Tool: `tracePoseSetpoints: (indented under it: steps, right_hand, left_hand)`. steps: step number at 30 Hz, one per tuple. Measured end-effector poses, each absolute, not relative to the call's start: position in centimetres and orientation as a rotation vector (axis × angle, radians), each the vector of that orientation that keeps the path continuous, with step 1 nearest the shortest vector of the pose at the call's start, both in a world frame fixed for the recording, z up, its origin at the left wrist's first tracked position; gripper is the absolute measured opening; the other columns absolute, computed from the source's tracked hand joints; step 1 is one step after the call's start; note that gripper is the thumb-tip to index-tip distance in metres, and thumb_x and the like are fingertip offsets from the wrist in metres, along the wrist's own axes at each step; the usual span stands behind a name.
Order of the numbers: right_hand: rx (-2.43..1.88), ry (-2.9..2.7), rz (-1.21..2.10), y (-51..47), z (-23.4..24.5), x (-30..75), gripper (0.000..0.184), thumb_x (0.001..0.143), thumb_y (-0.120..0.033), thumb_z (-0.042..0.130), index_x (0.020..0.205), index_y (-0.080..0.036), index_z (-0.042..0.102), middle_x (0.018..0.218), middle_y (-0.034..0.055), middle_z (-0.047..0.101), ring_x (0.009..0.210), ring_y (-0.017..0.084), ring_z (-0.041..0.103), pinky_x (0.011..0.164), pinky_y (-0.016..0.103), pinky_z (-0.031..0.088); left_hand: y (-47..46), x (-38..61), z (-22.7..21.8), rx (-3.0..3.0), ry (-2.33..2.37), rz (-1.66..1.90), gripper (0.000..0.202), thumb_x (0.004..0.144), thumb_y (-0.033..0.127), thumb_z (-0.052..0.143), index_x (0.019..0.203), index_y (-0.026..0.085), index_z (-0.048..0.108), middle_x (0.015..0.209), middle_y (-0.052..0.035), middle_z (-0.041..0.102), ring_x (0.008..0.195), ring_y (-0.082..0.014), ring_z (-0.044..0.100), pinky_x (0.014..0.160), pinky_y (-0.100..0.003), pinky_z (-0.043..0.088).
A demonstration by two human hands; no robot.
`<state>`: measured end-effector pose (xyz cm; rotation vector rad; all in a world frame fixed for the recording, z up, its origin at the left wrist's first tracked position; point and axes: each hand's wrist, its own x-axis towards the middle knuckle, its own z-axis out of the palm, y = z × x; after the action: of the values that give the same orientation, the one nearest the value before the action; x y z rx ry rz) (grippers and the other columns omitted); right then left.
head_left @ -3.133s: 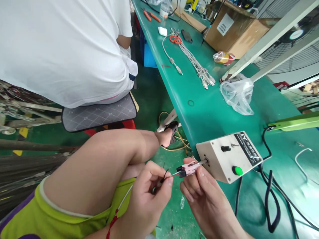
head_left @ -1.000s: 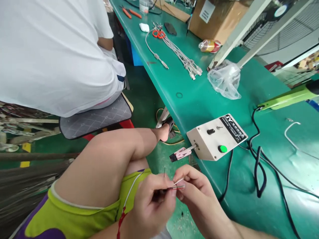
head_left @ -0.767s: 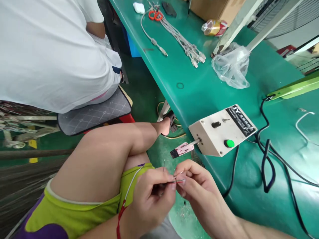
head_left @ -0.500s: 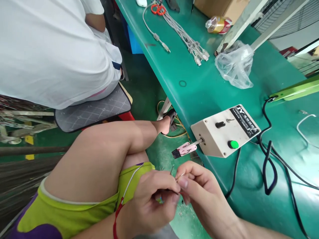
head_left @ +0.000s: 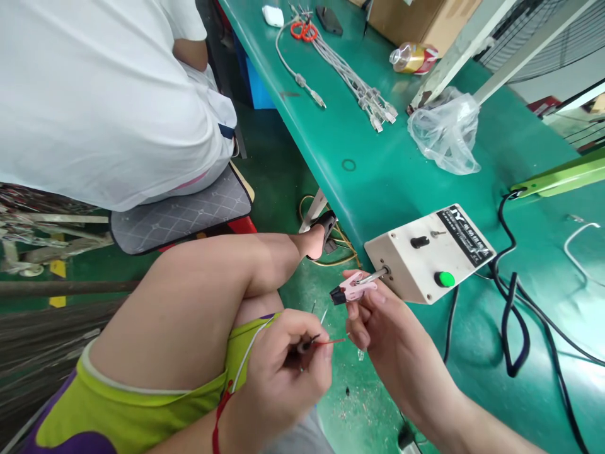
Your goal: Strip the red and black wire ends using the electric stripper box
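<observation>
My left hand (head_left: 290,372) is closed around the end of a cable. A red wire (head_left: 334,342) sticks out from it to the right, and a white wire (head_left: 324,315) and a dark one point upward. My right hand (head_left: 385,321) has its thumb and index finger on either side of a pink clip (head_left: 358,288) with black jaw tips. The clip sits on the metal shaft of a beige box (head_left: 406,258) with a green button and a black knob. Its black jaws face left, above the wire ends.
On the green table (head_left: 350,195) lie grey USB cables (head_left: 345,72), orange-handled scissors (head_left: 304,31), a bottle (head_left: 413,58) and a plastic bag (head_left: 447,132). Black cords (head_left: 513,315) loop right of the box. A person in a white shirt (head_left: 104,94) sits at the left.
My right hand has left the wires and moved up to the pink clip. My left hand keeps the cable, and its red wire now shows. The view has shifted slightly.
</observation>
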<state>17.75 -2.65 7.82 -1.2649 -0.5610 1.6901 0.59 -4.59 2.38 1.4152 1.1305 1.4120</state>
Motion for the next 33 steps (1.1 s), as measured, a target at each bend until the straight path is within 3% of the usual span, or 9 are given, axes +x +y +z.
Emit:
tracePoseSetpoints:
  steps: [8,12,18,24,30,33]
  right_hand:
    - [-1.111,-0.365,1.742,-3.1,6.8,17.0,0.034,0.112,-0.051,0.077,0.134,-0.024,0.081,0.065,-0.0051,0.054,0.062,0.015,0.032,0.064,0.028,0.04]
    - [-1.13,-0.368,1.716,-3.1,6.7,16.7,0.032,0.113,-0.052,0.075,0.127,-0.024,0.082,0.052,-0.0088,0.042,0.057,0.015,0.023,0.06,0.028,0.035]
    - [-1.087,-0.363,1.753,-3.1,6.8,16.7,0.029,0.116,-0.049,0.071,0.128,-0.025,0.083,0.052,-0.0098,0.037,0.055,0.015,0.021,0.059,0.028,0.032]
    - [-1.064,-0.328,1.753,-3.2,6.6,16.9,0.028,0.116,-0.046,0.071,0.131,-0.026,0.083,0.052,-0.0107,0.033,0.056,0.015,0.017,0.058,0.027,0.029]
    - [-1.133,-0.349,1.729,-3.3,6.4,16.9,0.033,0.112,-0.052,0.077,0.131,-0.025,0.082,0.061,-0.0083,0.045,0.057,0.013,0.024,0.059,0.025,0.034]
    - [-1.224,-0.392,1.724,-3.4,6.1,16.8,0.037,0.111,-0.059,0.075,0.131,-0.028,0.08,0.07,-0.0063,0.055,0.054,0.011,0.027,0.054,0.025,0.03]
  left_hand:
    - [-3.5,0.8,2.4,1.239,1.188,1.423,0.016,0.097,0.01,0.072,0.091,0.025,0.07,0.067,0.006,0.061,0.049,-0.0092,0.053,0.048,-0.017,0.046]
    - [-2.8,1.2,2.5,1.082,1.186,1.4,0.014,0.095,0.013,0.075,0.088,0.025,0.07,0.065,0.0067,0.062,0.047,-0.0084,0.052,0.046,-0.016,0.044]
    - [-2.1,1.6,2.8,0.976,1.227,1.306,0.021,0.093,0.027,0.084,0.083,0.024,0.066,0.061,0.0059,0.061,0.045,-0.0095,0.052,0.043,-0.017,0.044]
    - [-2.0,1.9,2.3,0.951,1.168,1.309,0.015,0.093,0.02,0.078,0.085,0.024,0.067,0.064,0.006,0.064,0.047,-0.0083,0.054,0.045,-0.015,0.044]
    - [-2.0,2.2,2.6,0.928,1.155,1.263,0.016,0.092,0.021,0.079,0.083,0.024,0.065,0.063,0.0064,0.061,0.046,-0.0086,0.053,0.044,-0.015,0.043]
    - [-2.0,2.2,2.8,0.941,1.187,1.252,0.019,0.093,0.026,0.082,0.083,0.024,0.065,0.063,0.0058,0.062,0.047,-0.0098,0.055,0.044,-0.017,0.045]
